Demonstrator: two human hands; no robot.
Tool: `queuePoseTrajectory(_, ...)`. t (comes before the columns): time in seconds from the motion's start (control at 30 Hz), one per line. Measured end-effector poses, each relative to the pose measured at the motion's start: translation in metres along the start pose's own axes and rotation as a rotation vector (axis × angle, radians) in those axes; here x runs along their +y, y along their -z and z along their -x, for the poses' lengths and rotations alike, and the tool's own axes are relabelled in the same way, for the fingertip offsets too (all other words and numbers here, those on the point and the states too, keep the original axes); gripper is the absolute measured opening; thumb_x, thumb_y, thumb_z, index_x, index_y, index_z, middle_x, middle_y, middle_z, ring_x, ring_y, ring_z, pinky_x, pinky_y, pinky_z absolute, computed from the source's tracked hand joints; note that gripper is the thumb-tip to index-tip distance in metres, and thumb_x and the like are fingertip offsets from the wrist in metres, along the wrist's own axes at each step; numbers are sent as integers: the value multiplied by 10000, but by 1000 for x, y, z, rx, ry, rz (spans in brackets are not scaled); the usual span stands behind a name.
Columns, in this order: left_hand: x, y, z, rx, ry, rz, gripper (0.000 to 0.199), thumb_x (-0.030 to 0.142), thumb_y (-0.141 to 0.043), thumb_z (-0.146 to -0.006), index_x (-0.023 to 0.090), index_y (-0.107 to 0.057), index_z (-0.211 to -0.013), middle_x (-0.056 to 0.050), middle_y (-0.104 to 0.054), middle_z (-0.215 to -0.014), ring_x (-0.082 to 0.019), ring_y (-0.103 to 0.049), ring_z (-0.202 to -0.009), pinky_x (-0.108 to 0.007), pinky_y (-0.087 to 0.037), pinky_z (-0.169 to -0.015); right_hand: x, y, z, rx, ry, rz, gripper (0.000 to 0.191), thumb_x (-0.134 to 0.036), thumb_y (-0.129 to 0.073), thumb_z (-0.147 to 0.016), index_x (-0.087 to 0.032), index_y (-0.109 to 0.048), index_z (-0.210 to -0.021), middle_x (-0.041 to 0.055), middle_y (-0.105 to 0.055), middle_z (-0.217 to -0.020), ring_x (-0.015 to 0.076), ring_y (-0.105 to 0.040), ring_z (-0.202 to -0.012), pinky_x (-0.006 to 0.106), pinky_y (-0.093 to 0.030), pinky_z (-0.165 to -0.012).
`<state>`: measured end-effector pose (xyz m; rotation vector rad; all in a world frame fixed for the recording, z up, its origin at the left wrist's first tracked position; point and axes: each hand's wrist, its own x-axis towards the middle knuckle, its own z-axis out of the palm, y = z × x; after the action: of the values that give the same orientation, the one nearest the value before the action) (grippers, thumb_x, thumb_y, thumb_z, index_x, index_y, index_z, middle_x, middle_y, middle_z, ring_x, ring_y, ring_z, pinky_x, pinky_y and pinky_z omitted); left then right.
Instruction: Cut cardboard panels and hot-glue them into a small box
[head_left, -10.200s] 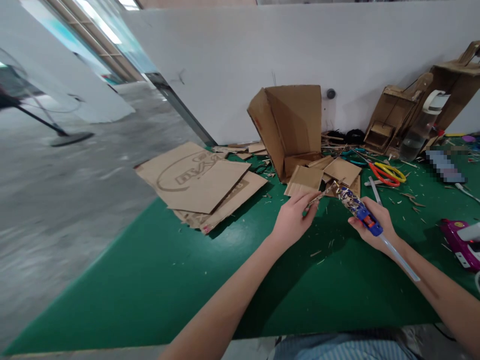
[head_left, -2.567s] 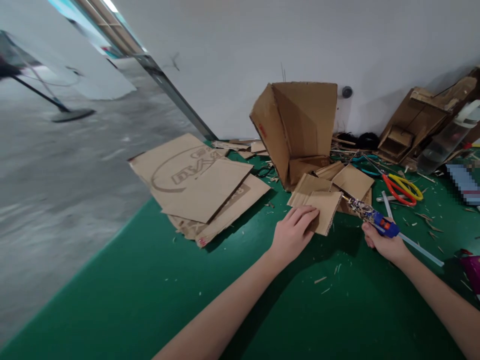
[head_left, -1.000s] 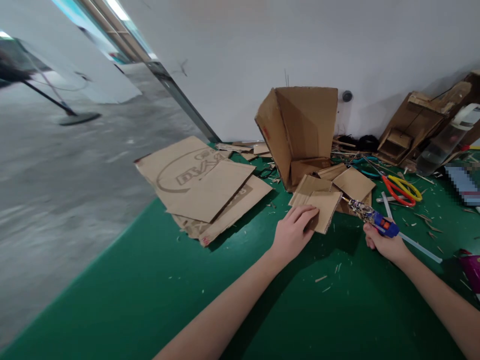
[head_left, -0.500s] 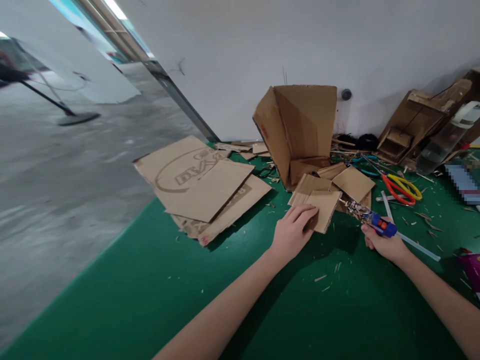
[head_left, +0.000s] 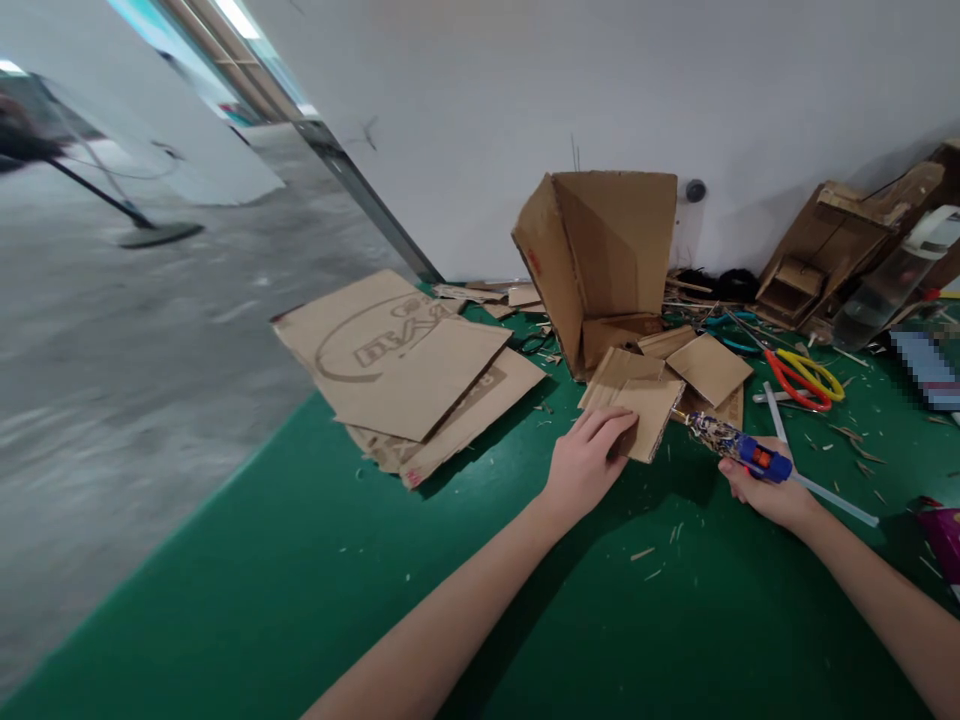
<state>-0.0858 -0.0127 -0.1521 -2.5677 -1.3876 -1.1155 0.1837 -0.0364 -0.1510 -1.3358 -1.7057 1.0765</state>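
Observation:
My left hand (head_left: 592, 455) is closed on a small cardboard piece (head_left: 654, 408), its fingers lying across the top and the thumb below. In my right hand (head_left: 765, 492) is a blue glue gun (head_left: 739, 447) with an orange label; a clear glue stick (head_left: 836, 500) juts from its back end. The gun's nozzle is at the right edge of the cardboard piece; whether it touches cannot be made out. Behind the piece stands an open cardboard box form (head_left: 619, 240). More small cardboard cuts (head_left: 709, 368) lie beside it.
Large printed cardboard sheets (head_left: 405, 350) lie stacked on the left of the green table (head_left: 247, 570). To the right are red-and-yellow-handled scissors (head_left: 806, 380), a clear bottle (head_left: 885, 280), a pixelated flat object (head_left: 926, 368) and a cardboard construction (head_left: 817, 240). Scraps are strewn about.
The glue gun's nozzle has shifted slightly down along the edge of the cardboard piece. My left hand keeps its hold, and the whole view has drifted a little.

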Motion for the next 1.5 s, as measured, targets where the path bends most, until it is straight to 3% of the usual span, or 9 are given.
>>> queuePoseTrajectory(0.2,1,1,-1,22,-13,7,419,20,-521,-733,198,-614,-1100,-73,-697,-1084,-216,-652,-1028,-323,-589,-797,0,-2,0,29,-61,-74,417,-549,-651,-786,-220,-507,-574,-25,-519,-440,117,-503,-405,240,-403,-423)
queuePoseTrajectory(0.43,-1,-2,0,37,-26,-7,405,22,-537,-739,195,-621,-1097,-71,-698,-1073,-211,-655,-1012,-324,-590,-794,-3,-5,-2,115,-187,-169,402,-585,-668,-752,-183,-670,-760,-10,-554,-447,136,-523,-409,261,-429,-438)
queuePoseTrajectory(0.87,1,0,-1,12,2,-2,434,14,-526,-725,207,-622,-1102,-69,-698,-1084,-212,-652,-1028,-326,-587,-807,1,-6,-1,89,-203,-187,448,-619,-694,-714,-214,-531,-613,-36,-479,-444,126,-509,-397,258,-424,-416)
queuePoseTrajectory(1.5,1,0,0,2,24,17,456,7,-520,-706,216,-616,-1100,-66,-697,-1095,-209,-652,-1040,-327,-586,-820,-2,0,1,-10,-43,-27,391,-517,-627,-816,-226,-512,-582,-24,-524,-466,116,-502,-418,237,-414,-424)
